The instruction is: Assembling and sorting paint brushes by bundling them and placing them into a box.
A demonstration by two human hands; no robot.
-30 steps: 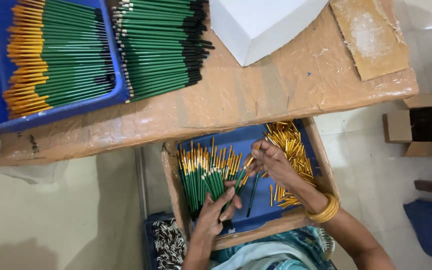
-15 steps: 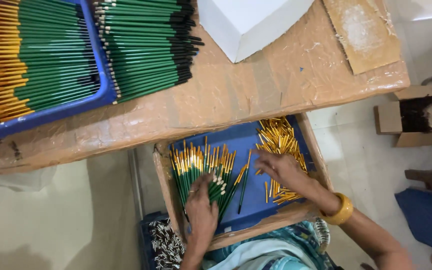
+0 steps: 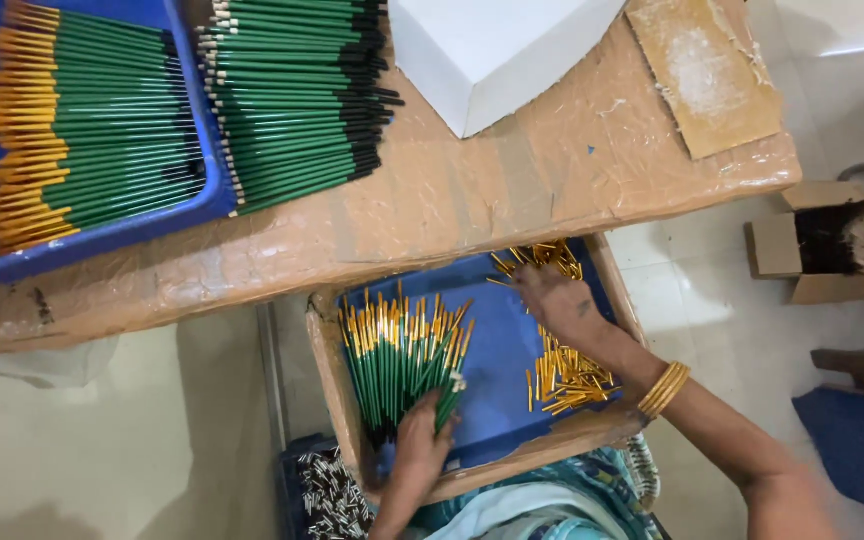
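Table [image 3: 472, 215] edge over tray [image 3: 497, 340] w/ pencils [image 3: 397, 355]

One head-worn camera, looking steeply down from above.

It faces almost straight down over the near edge of the taped brown table [image 3: 452, 220], held fairly high, so the whole near edge and right corner show, with the tray [image 3: 512, 340] on the lap below and pale floor at both sides.

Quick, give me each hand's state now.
Left hand: closed on green pencils.
Right hand: over the gold caps; grip cannot be told.
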